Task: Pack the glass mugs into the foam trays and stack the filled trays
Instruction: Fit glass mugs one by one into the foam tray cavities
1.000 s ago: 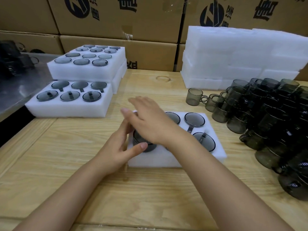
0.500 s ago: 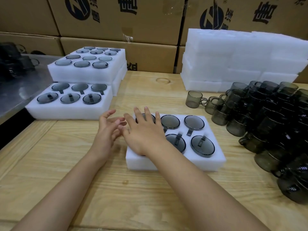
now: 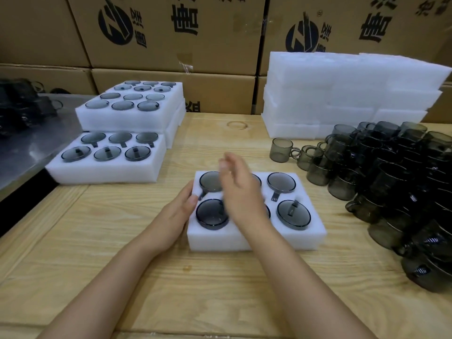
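I am looking down at a white rectangular foam tray (image 3: 256,237) lying on the pale wooden table (image 3: 102,241), its six round pockets filled with smoky grey glass mugs (image 3: 281,182) sitting bottom up. My left hand (image 3: 179,211) is resting open against the tray's left edge, fingers touching the foam beside the front-left mug, gripping nothing that I can see. My right hand (image 3: 238,184) is hovering above the tray's middle with the fingers spread loosely, blurred at the tips, holding nothing; it is hiding the two centre pockets. To the right, a crowded heap of loose dark glass mugs (image 3: 391,172) is standing on the table, with a stack of empty white foam blocks (image 3: 342,94) behind it. To the left, another filled six-mug foam tray (image 3: 105,172) is lying near the table's edge, and behind it a taller stack of filled trays (image 3: 132,118) is sitting in front of brown cardboard boxes (image 3: 171,33).
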